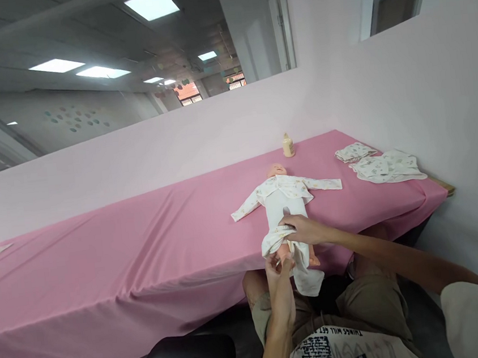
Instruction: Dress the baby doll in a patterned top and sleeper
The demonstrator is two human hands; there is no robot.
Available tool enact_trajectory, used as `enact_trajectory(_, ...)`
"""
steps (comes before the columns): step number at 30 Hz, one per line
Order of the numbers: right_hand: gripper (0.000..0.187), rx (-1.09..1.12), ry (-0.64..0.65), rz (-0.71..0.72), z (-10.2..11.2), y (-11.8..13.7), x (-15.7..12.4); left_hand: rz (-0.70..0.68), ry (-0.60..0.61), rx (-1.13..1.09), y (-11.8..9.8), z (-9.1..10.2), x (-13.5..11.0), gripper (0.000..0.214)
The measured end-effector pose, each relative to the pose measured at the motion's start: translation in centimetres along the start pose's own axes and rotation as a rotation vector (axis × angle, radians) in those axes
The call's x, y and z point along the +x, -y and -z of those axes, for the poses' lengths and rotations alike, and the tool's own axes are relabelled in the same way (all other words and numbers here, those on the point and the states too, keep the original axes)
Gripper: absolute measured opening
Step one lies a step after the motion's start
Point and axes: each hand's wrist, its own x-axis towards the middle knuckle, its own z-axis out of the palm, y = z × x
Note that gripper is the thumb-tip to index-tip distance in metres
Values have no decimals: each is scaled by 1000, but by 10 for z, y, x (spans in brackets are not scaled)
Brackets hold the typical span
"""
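Head view: my right hand (306, 230) lies across the doll (283, 196) at the hip, fingers curled and gripping the bunched trousers (277, 236). My left hand (278, 271) comes up from below the tabletop edge, its fingers pinched shut at the doll's bare leg, just under that bunched cloth. Whether they catch skin or fabric, I cannot tell. My two hands are close together, right above left, not quite touching.

The doll lies on its back near the front edge of the pink tabletop (143, 246), with its head away from me and its arms spread out to the sides. It wears a white printed top. One loose white trouser leg hangs down over the edge toward my lap, and a bare foot shows just beside it on the right.

Beyond the doll's head a small bottle (288, 145) stands upright near the pink wall (404, 87). To the right, well apart from the doll, folded clothes (387, 167) lie in two low piles toward the tabletop's far corner. At the far left edge something flat and pale rests on the cloth, too small to make out.

Below the tabletop are my knees in khaki shorts and my printed shirt. A black chair (176, 356) sits to the left of my legs.
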Motion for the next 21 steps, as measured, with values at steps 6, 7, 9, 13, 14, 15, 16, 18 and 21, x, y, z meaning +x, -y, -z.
enact_trajectory(6, 23, -367, -47, -14, 0, -12, 8, -52, -65, 117, 7, 3, 17, 62)
enact_trajectory(7, 27, -413, -79, -36, -1, -14, 6, -53, -64, 136, 6, 5, 19, 64)
enact_trajectory(9, 31, -458, -165, -36, -3, -16, -3, -66, -83, 175, 4, 10, 23, 67)
enact_trajectory(13, 22, -353, -494, -20, -16, -22, -48, -152, -134, 361, 0, 21, 23, 67)
enact_trajectory(14, 20, -308, -584, -35, -21, -26, -63, -191, -146, 451, 1, 24, 21, 67)
enact_trajectory(15, 19, -270, -656, -55, -29, -32, -78, -240, -167, 558, 2, 27, 18, 67)
enact_trajectory(16, 20, -233, -702, -92, -37, -39, -92, -310, -202, 679, 4, 30, 15, 68)
enact_trajectory(18, 20, -139, -698, -189, -57, -55, -117, -514, -275, 930, 7, 31, 10, 68)
enact_trajectory(21, 22, 10, -556, -315, -88, -81, -134, -888, -173, 1262, 4, 23, 9, 57)
